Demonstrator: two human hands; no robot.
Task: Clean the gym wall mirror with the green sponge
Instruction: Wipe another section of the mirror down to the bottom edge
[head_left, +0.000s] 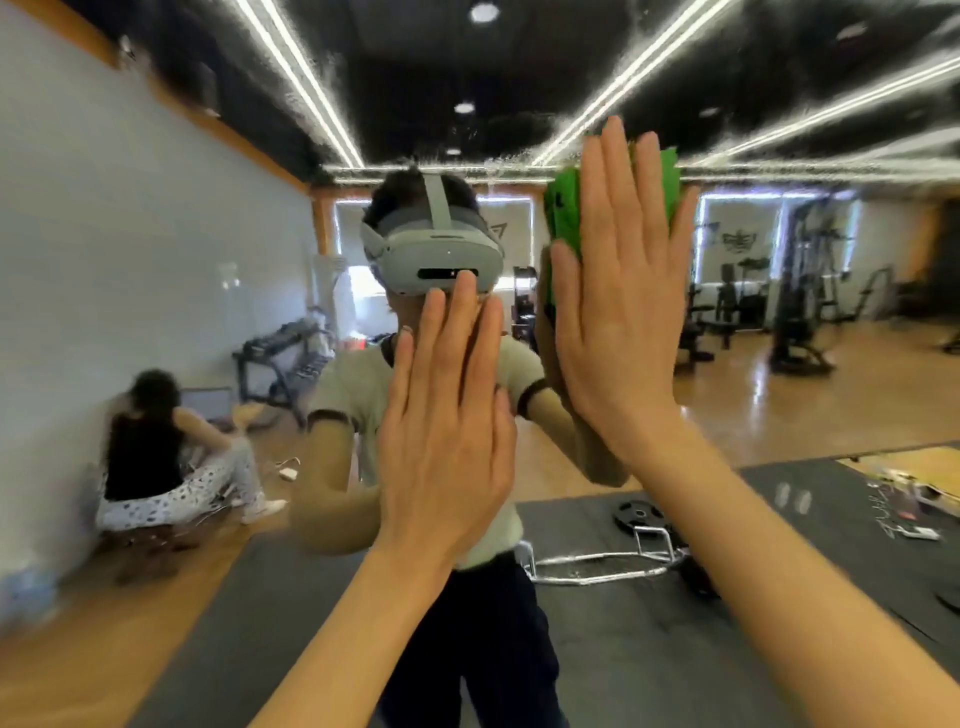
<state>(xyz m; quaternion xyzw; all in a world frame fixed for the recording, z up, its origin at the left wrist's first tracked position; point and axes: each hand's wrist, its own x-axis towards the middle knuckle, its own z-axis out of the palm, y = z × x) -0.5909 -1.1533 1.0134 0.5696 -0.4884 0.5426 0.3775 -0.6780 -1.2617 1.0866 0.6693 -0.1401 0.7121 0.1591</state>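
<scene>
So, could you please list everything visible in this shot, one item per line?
Wall mirror: one, smeared near the top, fills the view.
Green sponge: one, bright green, flat on the glass, upper centre-right.
Reflected wearer: one, pale shirt, grey headset, centre.
Seated person: one, dark top, reflected lower left.
Weight plate: one, black, reflected on the grey mat, right of centre.
Gym machines: several, dark, reflected far right.
Left hand: one, fingers straight, flat at the mirror, centre.
Right hand: one, fingers straight, pressing the sponge.
</scene>
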